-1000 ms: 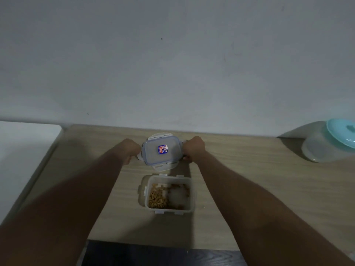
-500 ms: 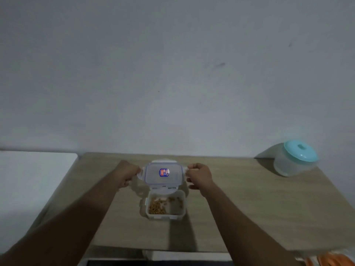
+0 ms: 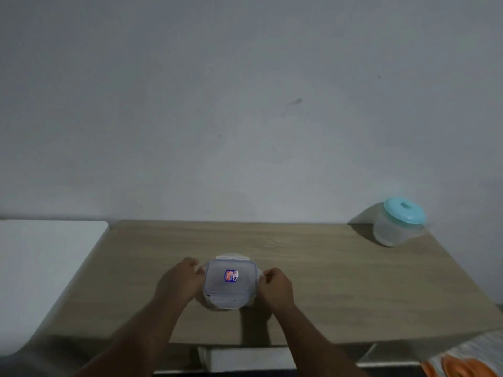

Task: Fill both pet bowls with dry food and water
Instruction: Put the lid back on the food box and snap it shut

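A clear rectangular lid (image 3: 230, 281) with a blue seal and a small sticker lies on top of the plastic food container (image 3: 211, 304), hiding the dry food inside. My left hand (image 3: 183, 280) grips the lid's left edge. My right hand (image 3: 275, 285) pinches the lid's right clip flap. Both sit near the middle of the wooden table (image 3: 340, 281). No pet bowl shows clearly in view.
A round translucent tub with a turquoise lid (image 3: 398, 223) stands at the table's back right corner by the wall. A white surface (image 3: 40, 262) adjoins the table on the left. Something orange (image 3: 460, 367) lies on the floor at the lower right.
Both hands brought the lid from behind the open container toward me and down onto it, covering the food. The camera view pulled back and tilted up.
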Motion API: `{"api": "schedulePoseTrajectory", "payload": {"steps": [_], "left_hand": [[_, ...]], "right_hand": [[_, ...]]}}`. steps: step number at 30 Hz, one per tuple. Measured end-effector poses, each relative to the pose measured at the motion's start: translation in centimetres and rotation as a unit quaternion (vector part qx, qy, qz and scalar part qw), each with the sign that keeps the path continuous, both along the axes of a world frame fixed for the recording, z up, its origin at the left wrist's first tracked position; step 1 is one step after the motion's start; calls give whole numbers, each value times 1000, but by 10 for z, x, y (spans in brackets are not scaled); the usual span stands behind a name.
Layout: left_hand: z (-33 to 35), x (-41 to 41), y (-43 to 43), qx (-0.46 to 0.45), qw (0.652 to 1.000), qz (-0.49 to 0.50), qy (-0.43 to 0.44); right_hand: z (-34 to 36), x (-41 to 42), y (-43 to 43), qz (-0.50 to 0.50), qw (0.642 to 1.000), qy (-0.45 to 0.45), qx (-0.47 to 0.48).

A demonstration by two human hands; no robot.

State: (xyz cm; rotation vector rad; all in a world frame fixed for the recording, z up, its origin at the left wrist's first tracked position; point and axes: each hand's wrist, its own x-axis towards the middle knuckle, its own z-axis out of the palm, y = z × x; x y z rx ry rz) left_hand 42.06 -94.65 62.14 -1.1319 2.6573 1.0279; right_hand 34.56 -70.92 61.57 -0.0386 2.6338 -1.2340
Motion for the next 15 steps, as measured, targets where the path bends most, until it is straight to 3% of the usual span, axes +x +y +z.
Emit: {"api": "schedulePoseTrajectory", "payload": {"steps": [4, 15], "left_hand": [[8, 16, 22, -85, 992, -80, 38], [1, 30, 19, -11, 992, -103, 66]], "right_hand": [[-2, 11, -3, 34, 999, 32, -14], [0, 19, -16, 133, 990, 42, -20]]}}
